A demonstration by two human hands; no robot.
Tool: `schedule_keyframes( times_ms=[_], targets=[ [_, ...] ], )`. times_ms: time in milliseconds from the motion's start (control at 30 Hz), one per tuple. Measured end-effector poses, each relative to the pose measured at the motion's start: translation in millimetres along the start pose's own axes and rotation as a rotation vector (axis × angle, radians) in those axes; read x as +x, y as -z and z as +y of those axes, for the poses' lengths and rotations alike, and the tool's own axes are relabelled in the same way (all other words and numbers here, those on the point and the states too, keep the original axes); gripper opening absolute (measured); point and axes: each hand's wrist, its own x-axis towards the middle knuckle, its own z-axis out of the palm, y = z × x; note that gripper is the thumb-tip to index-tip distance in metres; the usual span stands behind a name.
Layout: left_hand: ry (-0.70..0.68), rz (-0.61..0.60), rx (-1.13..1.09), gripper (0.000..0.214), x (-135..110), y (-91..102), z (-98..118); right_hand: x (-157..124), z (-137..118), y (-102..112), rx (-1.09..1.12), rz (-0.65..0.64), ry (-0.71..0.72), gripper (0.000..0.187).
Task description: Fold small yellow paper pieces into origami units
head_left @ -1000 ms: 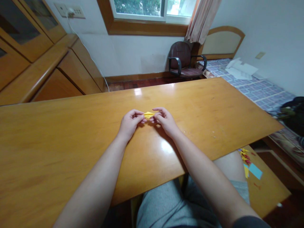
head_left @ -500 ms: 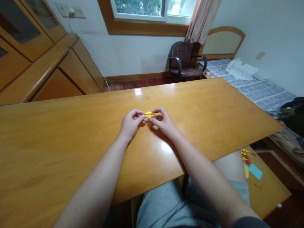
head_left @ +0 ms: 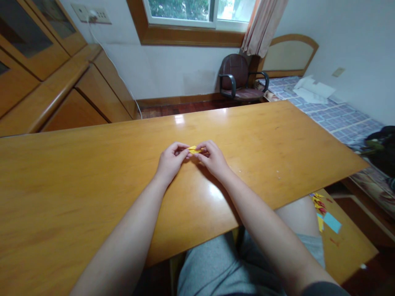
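Note:
A small piece of folded yellow paper (head_left: 193, 150) is held between my two hands, just above the middle of the wooden table (head_left: 101, 176). My left hand (head_left: 173, 160) pinches its left end between thumb and fingers. From the other side, my right hand (head_left: 213, 157) grips the right part, thumb below and fingertips on top. Fingers cover both ends of the paper, so its full shape is hidden.
On a lower wooden surface (head_left: 348, 250) at the right lie yellow and red folded papers (head_left: 318, 203) and a light blue paper sheet (head_left: 332, 223). A brown armchair (head_left: 236, 78) stands beyond the table. Right of it is a bed (head_left: 333, 113); wooden cabinets (head_left: 70, 90) line the left.
My right hand's fingers have moved slightly left and closed in on the yellow paper, covering more of its right side. The left hand has shifted only a little.

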Motion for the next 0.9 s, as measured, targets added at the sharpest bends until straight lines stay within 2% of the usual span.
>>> schedule_keyframes(
  times_ms=[567,900],
  targets=[
    [-0.034,-0.002,0.084,0.022,-2,-2.1,1,2,1,1,-0.021,0.015,-0.072,0.011],
    [-0.052,-0.024,0.079,0.021,-5,-3.2,8,3,8,-2,0.153,0.027,-0.225,0.017]
  ],
)
